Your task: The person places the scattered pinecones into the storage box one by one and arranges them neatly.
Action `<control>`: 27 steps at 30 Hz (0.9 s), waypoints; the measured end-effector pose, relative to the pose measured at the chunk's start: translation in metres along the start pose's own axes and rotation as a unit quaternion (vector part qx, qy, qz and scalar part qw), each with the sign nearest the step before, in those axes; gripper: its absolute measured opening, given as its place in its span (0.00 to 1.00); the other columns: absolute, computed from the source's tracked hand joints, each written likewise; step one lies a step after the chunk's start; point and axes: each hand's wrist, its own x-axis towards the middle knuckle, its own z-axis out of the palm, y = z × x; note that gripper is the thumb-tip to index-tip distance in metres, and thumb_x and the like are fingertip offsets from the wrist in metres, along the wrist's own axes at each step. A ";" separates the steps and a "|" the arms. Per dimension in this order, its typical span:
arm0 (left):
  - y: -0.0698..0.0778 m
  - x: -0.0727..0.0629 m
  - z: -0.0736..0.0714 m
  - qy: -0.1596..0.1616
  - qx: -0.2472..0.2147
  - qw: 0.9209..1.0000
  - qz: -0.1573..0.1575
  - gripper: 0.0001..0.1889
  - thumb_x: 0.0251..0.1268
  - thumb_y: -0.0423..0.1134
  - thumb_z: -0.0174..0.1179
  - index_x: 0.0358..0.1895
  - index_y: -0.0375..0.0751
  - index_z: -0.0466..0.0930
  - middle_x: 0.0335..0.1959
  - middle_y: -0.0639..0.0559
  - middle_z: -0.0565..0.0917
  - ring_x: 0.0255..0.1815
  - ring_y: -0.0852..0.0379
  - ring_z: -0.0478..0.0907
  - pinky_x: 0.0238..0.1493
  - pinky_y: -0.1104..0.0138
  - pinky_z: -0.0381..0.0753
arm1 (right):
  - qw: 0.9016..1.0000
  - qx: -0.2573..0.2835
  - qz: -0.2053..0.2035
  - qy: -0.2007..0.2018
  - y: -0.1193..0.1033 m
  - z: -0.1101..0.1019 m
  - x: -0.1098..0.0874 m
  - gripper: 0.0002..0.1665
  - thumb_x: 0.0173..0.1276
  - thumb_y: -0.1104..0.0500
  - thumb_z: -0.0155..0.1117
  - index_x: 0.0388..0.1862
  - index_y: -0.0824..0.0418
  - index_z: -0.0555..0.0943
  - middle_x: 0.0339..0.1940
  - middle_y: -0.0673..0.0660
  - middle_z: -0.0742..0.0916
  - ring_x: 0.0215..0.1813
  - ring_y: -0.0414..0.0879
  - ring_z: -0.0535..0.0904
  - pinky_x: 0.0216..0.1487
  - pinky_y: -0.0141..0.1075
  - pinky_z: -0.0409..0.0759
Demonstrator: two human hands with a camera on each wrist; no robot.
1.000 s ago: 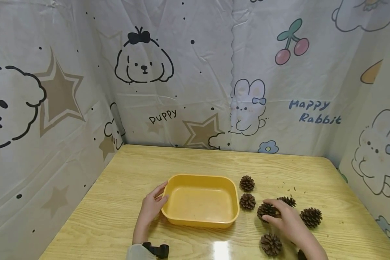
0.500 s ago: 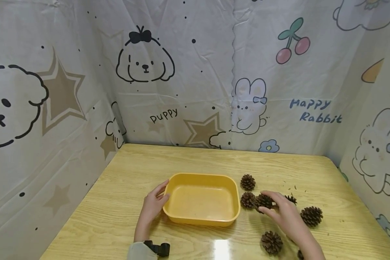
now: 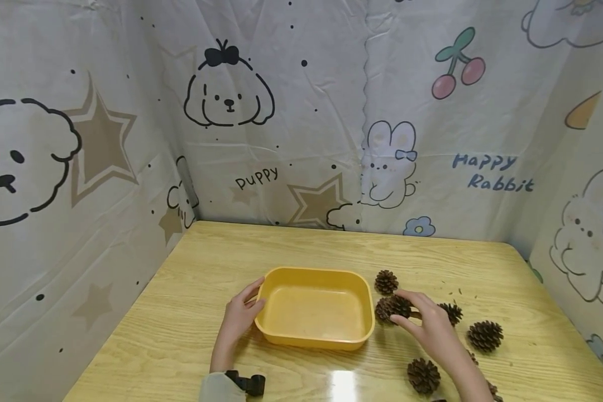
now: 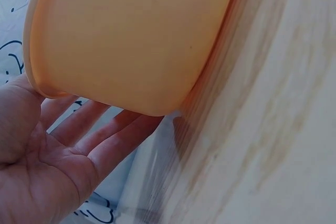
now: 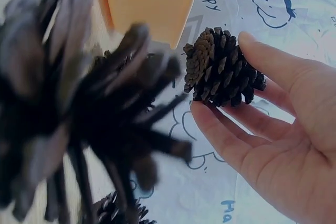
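A yellow rectangular plastic basin (image 3: 315, 340) stands on the table. My left hand (image 3: 240, 314) holds its left end, thumb at the rim and fingers along the outer wall; the left wrist view shows these fingers against the basin (image 4: 131, 40). In my right hand (image 3: 430, 322), a brown pinecone (image 5: 223, 69) is pinched between thumb and fingers. From the head this held pinecone (image 3: 401, 306) overlaps another pinecone (image 3: 383, 310) beside the basin's right end; whether they touch I cannot tell. Just behind lies one more pinecone (image 3: 386, 282).
Several more pinecones lie to the right: one pinecone (image 3: 484, 336) beyond my right hand, another pinecone (image 3: 450, 313) partly behind it, and a pinecone (image 3: 423, 376) nearer the front. Small brown flakes (image 3: 454, 292) dot the wooden table (image 3: 221, 245). Printed cloth (image 3: 301, 111) hangs around it.
My right hand has carried the pinecone left and slightly away from me, from among the others to the basin's right side. The left hand keeps its hold on the basin.
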 end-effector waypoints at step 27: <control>-0.002 0.000 -0.001 -0.001 0.008 1.000 0.007 0.26 0.68 0.29 0.57 0.69 0.40 0.71 0.68 0.36 0.73 0.68 0.39 0.72 0.66 0.53 0.78 | 0.999 0.028 -0.025 -0.014 -0.029 0.028 0.022 0.29 0.59 0.58 0.73 0.60 0.60 0.79 0.56 0.61 0.84 0.58 0.61 0.81 0.56 0.53 0.84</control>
